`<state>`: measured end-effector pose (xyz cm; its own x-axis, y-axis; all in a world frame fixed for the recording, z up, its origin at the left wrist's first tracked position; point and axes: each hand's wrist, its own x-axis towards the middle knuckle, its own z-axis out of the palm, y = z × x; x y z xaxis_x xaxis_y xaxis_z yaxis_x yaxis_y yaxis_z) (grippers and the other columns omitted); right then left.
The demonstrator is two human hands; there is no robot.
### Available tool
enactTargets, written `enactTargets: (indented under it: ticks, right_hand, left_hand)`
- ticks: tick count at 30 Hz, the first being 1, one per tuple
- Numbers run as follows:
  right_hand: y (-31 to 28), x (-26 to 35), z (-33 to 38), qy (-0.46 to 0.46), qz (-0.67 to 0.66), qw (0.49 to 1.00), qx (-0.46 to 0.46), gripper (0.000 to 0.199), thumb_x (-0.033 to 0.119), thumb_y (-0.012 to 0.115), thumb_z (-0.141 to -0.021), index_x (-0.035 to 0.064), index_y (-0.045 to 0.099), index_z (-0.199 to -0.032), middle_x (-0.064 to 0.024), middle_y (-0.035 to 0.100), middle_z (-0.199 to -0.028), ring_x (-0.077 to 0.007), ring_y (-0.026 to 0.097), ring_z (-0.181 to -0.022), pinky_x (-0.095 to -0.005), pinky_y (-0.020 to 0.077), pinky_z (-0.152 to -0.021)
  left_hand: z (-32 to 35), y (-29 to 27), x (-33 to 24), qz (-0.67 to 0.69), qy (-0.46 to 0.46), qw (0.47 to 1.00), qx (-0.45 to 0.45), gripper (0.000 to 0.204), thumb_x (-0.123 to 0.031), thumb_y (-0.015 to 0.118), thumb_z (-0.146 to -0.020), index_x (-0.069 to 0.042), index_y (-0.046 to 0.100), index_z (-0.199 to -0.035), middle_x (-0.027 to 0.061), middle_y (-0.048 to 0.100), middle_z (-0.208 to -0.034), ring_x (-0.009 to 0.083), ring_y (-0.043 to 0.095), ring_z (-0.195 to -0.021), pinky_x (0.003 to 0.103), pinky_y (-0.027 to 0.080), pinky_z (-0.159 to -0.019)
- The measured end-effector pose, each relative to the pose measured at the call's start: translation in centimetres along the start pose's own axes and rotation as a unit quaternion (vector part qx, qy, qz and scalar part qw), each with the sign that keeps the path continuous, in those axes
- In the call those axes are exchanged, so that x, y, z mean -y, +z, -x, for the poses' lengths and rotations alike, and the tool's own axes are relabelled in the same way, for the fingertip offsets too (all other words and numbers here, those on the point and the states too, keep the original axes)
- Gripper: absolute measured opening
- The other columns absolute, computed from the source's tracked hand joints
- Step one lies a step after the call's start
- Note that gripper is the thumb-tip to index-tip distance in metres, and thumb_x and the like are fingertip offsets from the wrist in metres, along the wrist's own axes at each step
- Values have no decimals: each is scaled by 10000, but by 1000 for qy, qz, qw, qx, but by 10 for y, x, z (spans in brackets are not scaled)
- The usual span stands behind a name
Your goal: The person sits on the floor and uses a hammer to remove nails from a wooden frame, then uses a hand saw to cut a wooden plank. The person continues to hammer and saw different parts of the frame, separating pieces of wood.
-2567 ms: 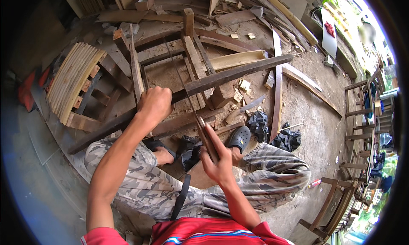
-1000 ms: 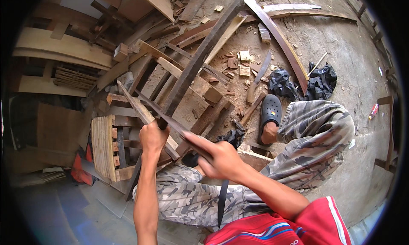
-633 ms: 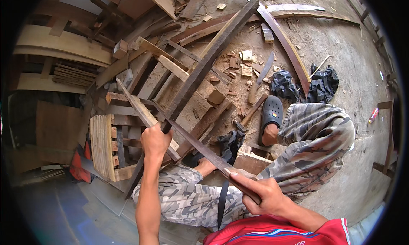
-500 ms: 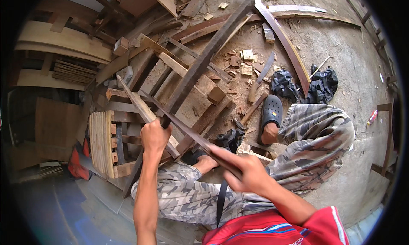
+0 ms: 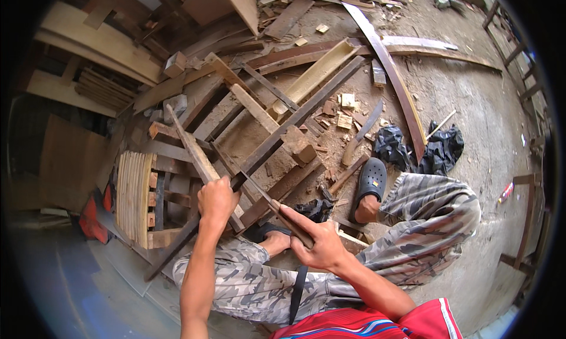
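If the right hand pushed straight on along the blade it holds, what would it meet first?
Probably the long dark wooden slat gripped by the left hand; the right hand points its blade there, though depth is unclear.

Left hand (image 5: 217, 200) covers the gripped stretch of the long dark slat (image 5: 277, 140). Right hand (image 5: 318, 244) hides the tool handle (image 5: 290, 222); blade edge too thin to resolve. Torso cut by lower edge.

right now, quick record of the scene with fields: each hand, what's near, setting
left hand: gripped around a wooden slat, held tilted
right hand: holds a long blade, forefinger stretched along it, tip against the slat
nearby: long dark plank under the work, grey clog, black bags
setting: dirt floor strewn with wood offcuts
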<state>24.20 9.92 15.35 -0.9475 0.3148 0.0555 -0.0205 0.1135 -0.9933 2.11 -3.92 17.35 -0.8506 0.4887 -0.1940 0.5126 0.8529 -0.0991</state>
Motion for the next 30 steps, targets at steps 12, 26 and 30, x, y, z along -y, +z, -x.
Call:
enactTargets:
  ticks: [12,26,30]
  right_hand:
    - [69,-25,-52,-11,39,999,-30,637,75,596,-796,94,496,-1425,-269,682,-937,-427,681,-805,-413,559,-703]
    - [77,-50,-60,21,29,998,-42,593,14,537,-796,3,522,-1389,-209,673,-1219,-245,663,-1127,-318,486,-968]
    - [76,-50,-74,-11,65,997,-42,599,53,574,-815,69,514,-1411,-226,688,-1144,-344,706,-982,-363,553,-829]
  left_hand:
    - [-71,25,76,71,78,987,123,587,-531,764,-751,26,695,-921,269,689,-885,429,671,-909,484,533,-788]
    - [-95,71,51,59,48,995,58,149,-69,655,-688,14,739,-780,256,709,-872,401,711,-885,470,568,-783]
    - [-101,76,57,52,57,997,22,172,-142,681,-705,9,736,-766,251,703,-837,403,711,-847,473,571,-758]
